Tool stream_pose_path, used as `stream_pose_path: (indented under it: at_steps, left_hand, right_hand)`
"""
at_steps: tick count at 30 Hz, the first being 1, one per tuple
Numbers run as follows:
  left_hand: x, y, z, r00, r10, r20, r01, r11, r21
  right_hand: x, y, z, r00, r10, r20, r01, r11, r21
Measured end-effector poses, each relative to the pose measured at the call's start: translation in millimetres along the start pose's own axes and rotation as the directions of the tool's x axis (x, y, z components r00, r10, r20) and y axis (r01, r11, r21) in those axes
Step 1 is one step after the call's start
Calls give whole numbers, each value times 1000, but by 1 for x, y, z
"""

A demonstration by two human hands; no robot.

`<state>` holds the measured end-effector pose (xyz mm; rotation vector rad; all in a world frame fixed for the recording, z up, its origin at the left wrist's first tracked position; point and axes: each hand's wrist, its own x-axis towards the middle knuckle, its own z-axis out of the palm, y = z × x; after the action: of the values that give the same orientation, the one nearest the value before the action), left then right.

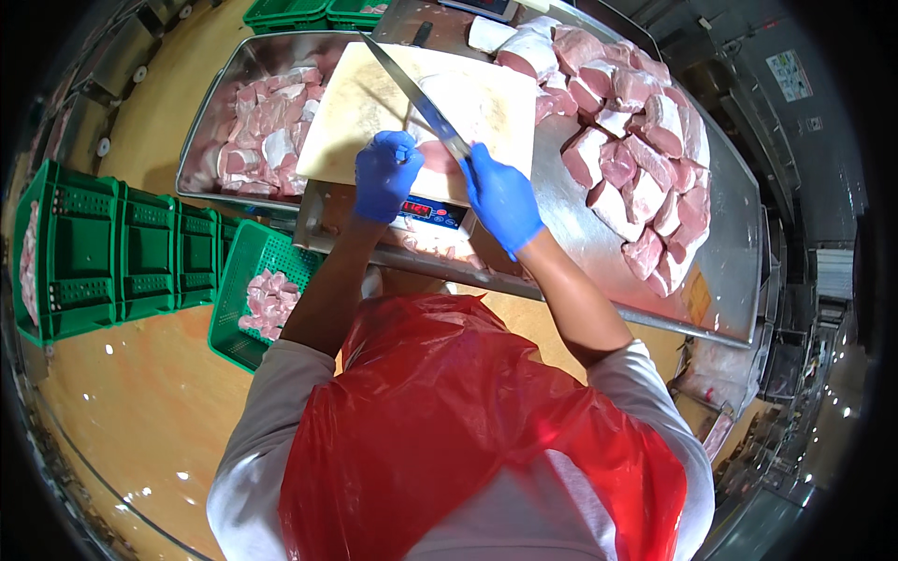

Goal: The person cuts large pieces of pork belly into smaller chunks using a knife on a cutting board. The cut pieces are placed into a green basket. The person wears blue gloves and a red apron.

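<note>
Two blue-gloved hands work at a pale cutting board that sits on a steel table. The right hand is closed around the handle of a long knife. Its blade points up and away across the board. The left hand presses down on a pink piece of meat at the near edge of the board, just beside the blade. The two hands are close together, with only the meat and the knife between them.

That closeness looks like the biggest danger to me. Wet meat is slippery, so the piece could slide under the left hand, and then the fingers could end up under the blade. A thin glove would not stop a sharp edge. A wet handle could also turn in the right hand.

The meat lies close to the board's near edge, above a small scale with red numbers. A hard push could shove the meat off onto the scale.

Many meat chunks are piled on the table to the right, and more fill a steel tray on the left. A green basket below holds a few pieces.
</note>
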<state>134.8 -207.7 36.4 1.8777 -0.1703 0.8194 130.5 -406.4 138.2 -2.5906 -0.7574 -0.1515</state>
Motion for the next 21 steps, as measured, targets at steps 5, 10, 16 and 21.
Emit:
stream_pose_path:
  at_steps: [5,10,16,21]
  left_hand:
    - [-2,0,-2,994,86,-68,-78,990,120]
    - [-7,1,-17,995,21,-99,-7,990,143]
    - [-10,-1,-53,978,-209,14,200,954,225]
    - [0,27,-30,991,-103,-88,122,958,259]
  right_hand:
    - [42,-29,7,997,-60,40,60,998,4]
    - [-26,32,-12,904,7,427,104,966,-237]
    - [-67,58,-140,815,46,578,308,810,-499]
    - [-51,34,-120,939,77,334,82,896,-436]
